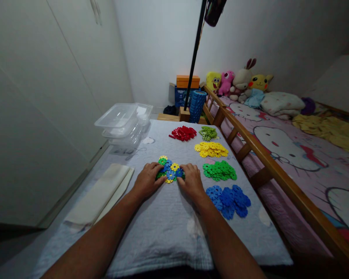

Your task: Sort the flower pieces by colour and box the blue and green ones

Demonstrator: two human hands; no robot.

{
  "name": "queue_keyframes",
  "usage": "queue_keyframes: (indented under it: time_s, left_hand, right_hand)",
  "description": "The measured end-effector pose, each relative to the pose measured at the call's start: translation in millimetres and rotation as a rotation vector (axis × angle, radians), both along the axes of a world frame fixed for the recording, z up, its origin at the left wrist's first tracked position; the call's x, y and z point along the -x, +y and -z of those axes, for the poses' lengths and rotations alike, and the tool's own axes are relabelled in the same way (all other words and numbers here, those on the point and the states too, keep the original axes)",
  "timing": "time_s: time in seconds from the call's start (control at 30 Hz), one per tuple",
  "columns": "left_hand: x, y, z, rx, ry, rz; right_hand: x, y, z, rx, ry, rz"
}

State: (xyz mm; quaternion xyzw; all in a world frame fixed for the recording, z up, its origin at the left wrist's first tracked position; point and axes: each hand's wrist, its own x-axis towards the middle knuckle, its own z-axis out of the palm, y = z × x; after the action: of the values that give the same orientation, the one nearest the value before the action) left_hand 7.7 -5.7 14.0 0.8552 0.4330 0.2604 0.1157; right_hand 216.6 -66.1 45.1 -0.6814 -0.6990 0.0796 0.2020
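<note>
Clear plastic boxes [120, 130] stand left, flat notched blue discs [227, 196] right. The left hand [147, 179] and right hand [192, 181] grip opposite ends of a multicoloured disc cluster [169, 170].

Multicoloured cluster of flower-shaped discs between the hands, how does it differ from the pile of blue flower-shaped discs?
The multicoloured cluster mixes blue, green and yellow; the blue pile is blue only. The left hand and right hand touch the cluster; neither holds the blue pile, which lies further right. Both consist of flower-shaped discs and include blue ones.
</note>
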Motion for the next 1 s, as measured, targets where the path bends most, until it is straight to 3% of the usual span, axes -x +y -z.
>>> queue_keyframes:
  time_s: [0.47, 0.73, 0.87, 1.0]
  left_hand:
    - [0.8, -1.4, -4.5, 0.050, -0.027, 0.002]
    - [2.2, -2.9, -5.4, 0.064, -0.021, 0.015]
    - [2.0, -2.9, -5.8, 0.063, -0.010, 0.016]
    - [2.0, -2.3, -5.1, 0.064, 0.008, 0.015]
  right_hand:
    - [-1.7, -1.9, 2.2, 0.121, -0.021, 0.024]
    - [-4.0, -0.7, 3.6, 0.069, 0.070, 0.031]
    - [-23.7, -6.9, -8.8, 0.063, 0.112, -0.003]
    - [-63.4, -22.7, -25.9, 0.117, 0.120, -0.039]
